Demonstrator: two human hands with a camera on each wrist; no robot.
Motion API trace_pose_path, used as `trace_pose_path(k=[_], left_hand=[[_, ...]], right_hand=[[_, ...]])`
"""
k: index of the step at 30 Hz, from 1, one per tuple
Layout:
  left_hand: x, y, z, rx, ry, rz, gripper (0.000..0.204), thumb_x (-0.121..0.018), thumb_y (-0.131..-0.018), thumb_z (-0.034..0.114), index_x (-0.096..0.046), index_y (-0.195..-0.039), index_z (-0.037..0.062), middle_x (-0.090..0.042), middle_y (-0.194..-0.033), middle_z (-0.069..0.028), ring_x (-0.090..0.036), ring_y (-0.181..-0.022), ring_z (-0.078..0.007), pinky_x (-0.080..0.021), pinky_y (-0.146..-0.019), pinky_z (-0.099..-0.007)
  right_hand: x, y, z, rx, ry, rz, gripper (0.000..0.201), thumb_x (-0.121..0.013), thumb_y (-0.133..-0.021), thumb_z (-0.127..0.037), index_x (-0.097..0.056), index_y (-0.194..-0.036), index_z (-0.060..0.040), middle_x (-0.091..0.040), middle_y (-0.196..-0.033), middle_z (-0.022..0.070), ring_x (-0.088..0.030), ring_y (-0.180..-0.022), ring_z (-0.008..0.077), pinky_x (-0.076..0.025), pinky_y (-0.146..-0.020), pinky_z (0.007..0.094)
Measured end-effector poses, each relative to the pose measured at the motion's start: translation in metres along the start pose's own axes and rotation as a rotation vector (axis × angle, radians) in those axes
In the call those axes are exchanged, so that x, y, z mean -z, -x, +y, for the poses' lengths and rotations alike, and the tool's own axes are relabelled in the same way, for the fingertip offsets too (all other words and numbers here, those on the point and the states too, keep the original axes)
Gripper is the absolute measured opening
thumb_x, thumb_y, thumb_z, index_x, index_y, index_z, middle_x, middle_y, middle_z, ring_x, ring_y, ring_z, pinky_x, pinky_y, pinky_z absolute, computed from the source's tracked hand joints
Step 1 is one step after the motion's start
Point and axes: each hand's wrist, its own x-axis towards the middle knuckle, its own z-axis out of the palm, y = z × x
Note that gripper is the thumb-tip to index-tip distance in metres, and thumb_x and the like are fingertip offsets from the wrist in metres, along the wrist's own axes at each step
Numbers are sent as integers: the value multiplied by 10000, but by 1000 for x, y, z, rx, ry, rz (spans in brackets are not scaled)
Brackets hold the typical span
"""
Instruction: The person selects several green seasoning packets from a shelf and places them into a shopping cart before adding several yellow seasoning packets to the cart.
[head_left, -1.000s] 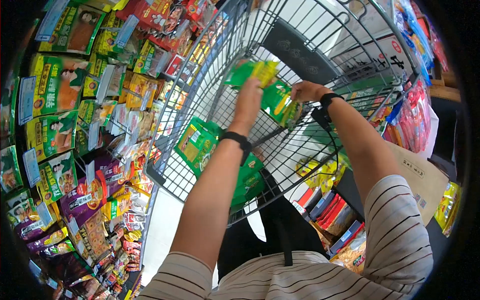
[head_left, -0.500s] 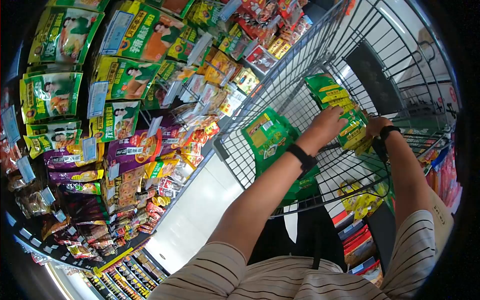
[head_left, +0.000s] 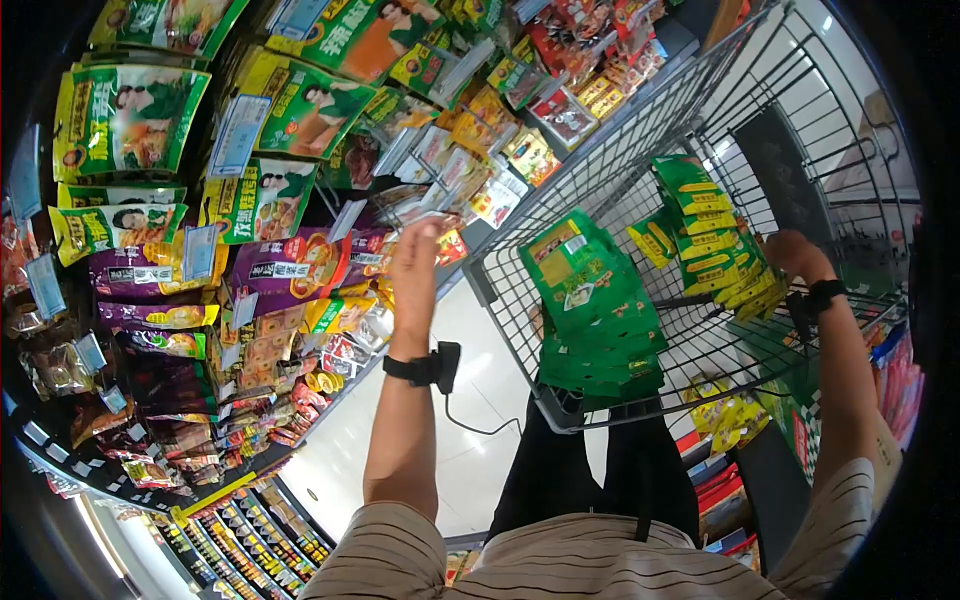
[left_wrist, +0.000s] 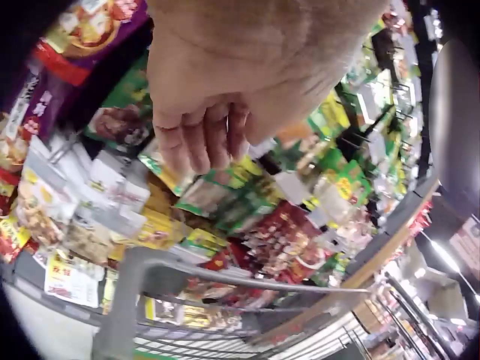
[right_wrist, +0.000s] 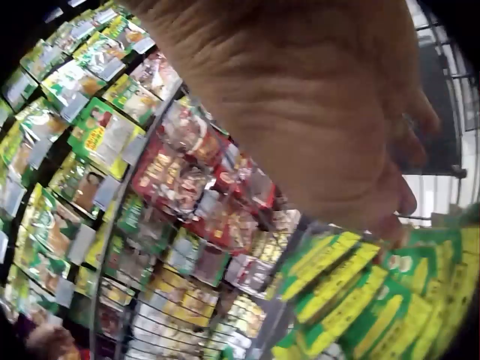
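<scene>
My left hand is raised outside the cart, in front of the hanging packets on the shelf, its fingers loosely bent in the left wrist view with nothing held. A fanned row of green-and-yellow packets lies in the shopping cart. My right hand is at the right end of this row; in the right wrist view its fingers are loosely spread, fingertips right at the packets. A stack of larger green packets lies in the near left part of the cart.
On the left, the shelf carries hanging green-and-yellow food packets, purple packets and price tags. Below the cart at the right are yellow packets. A cable runs from the left wrist's camera.
My left hand has left the packets in the cart and moved left toward the shelf. My right hand stays by the row, which now lies spread. The head view has turned left.
</scene>
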Motion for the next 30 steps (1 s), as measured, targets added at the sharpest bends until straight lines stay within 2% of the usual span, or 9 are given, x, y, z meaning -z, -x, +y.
trace_pose_path(k=[2,4,6,9,12,13,16,21,30], left_hand=[[26,-12,-31,45,105,160,259,-543,-1019,275,-647,-1089,48,-648,-1056,-44,-612,-976,-159,-484,-902,-312],[48,-30,-57,46,148,319,260,-544,-1016,288,-645,-1041,50,-644,-1044,-42,-613,-961,-158,-493,-889,-318],[73,-54,-82,62,78,331,314,-547,-1010,320,-591,-1069,15,-620,-1034,-62,-581,-954,-150,-487,-829,-308],[125,-104,-148,57,-122,308,367,-567,-1001,313,-520,-1127,-28,-598,-929,-73,-534,-816,-152,-451,-702,-319],[133,-130,-156,-316,-347,508,317,-606,-978,260,-516,-1099,-19,-585,-874,-54,-511,-743,-152,-441,-671,-326],[135,-132,-137,-97,-118,435,329,-650,-957,239,-495,-1114,-5,-592,-948,-71,-533,-804,-157,-456,-727,-310],[162,-176,-172,-37,73,383,436,-499,-1024,369,-524,-1273,12,-612,-1230,-156,-600,-1112,-267,-467,-936,-363],[166,-211,-158,-22,302,284,384,-502,-1020,323,-529,-1245,12,-611,-1203,-137,-593,-1088,-248,-468,-922,-351],[169,-216,-148,-57,467,226,293,-508,-1011,239,-538,-1194,12,-609,-1154,-102,-579,-1043,-213,-471,-897,-331]], right_hand=[[32,8,-11,-2,-300,202,187,-640,-882,-113,-686,-1021,4,-706,-914,164,-700,-872,266,-556,-770,358],[136,24,-74,-87,-736,183,200,-612,-922,-114,-676,-1080,-9,-703,-957,148,-691,-896,226,-542,-804,326],[176,15,-108,93,-804,236,200,-548,-982,-118,-664,-1123,-37,-696,-973,90,-670,-866,165,-530,-810,288],[227,-12,-164,310,-1093,242,202,-528,-975,-160,-655,-1062,-29,-699,-976,64,-672,-863,176,-533,-781,305],[262,-52,-210,347,-1240,226,228,-510,-982,-175,-640,-1092,-22,-676,-980,44,-657,-876,134,-540,-757,296],[271,-64,-224,347,-1257,230,240,-507,-983,-183,-631,-1113,-24,-672,-987,53,-658,-880,138,-542,-754,294],[297,-103,-254,383,-1285,242,286,-502,-984,-209,-597,-1189,-34,-655,-1028,82,-661,-894,156,-545,-748,290],[329,-166,-277,419,-1319,241,432,-503,-964,-197,-476,-1373,-58,-595,-1227,106,-664,-964,168,-531,-781,286],[366,-260,-311,354,-1367,512,650,-580,-935,-234,-319,-1512,-91,-454,-1452,189,-642,-1021,202,-543,-821,337]])
